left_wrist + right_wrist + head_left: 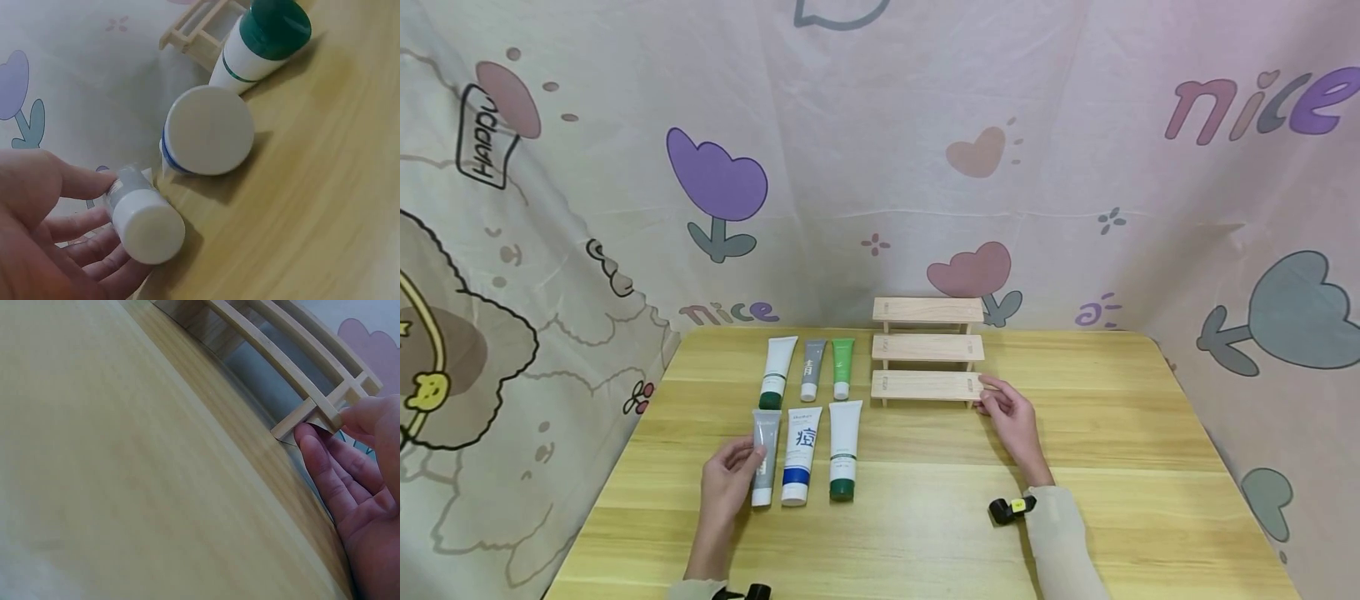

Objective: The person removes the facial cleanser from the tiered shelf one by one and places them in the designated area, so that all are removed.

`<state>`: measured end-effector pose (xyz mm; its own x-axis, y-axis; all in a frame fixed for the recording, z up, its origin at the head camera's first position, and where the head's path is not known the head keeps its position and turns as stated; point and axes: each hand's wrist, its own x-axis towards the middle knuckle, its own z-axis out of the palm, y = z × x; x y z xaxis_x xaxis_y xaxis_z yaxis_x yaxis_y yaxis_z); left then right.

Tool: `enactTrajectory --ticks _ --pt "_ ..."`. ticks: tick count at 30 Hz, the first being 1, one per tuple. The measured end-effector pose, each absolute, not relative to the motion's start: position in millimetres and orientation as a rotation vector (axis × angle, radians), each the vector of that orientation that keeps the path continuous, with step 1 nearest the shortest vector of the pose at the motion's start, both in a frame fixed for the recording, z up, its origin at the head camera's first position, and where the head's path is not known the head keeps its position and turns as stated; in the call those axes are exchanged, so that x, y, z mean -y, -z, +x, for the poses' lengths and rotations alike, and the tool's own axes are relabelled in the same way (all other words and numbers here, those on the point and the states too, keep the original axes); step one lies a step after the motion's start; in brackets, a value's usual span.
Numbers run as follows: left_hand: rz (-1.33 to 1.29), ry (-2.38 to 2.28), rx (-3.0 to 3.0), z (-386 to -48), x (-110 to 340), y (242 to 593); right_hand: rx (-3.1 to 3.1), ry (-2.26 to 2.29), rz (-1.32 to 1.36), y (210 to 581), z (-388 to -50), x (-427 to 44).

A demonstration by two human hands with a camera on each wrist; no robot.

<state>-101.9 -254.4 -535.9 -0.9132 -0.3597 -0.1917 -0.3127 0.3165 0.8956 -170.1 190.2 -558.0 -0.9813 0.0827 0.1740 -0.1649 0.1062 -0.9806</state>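
My left hand (pixel 726 479) pinches a grey squeeze tube (pixel 765 454) at the left of the front row, thumb on its near face. In the left wrist view the tube's white cap (pixel 153 231) points toward the camera, and the fingers curl behind it. To its right lie a white tube with a blue band (pixel 801 454) and a white tube with a dark green cap (pixel 843 450). A three-step wooden rack (pixel 927 385) stands at the back. My right hand (pixel 1011 421) grips the right end of its lowest step, thumb and fingers around the corner (pixel 325 419).
Behind the front row lie a white tube with a green cap (pixel 777 371), a smaller grey tube (pixel 812 369) and a bright green tube (pixel 842 367). All are on a wooden table (pixel 1135 467). A patterned cloth (pixel 850 167) hangs directly behind the rack.
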Motion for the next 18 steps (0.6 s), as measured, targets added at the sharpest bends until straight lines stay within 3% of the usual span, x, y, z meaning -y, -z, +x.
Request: enactTrajectory --ticks 18 --pt "0.539 1.286 2.705 -100.3 262.4 542.9 2.190 -1.990 0.082 558.1 -170.3 -189.4"
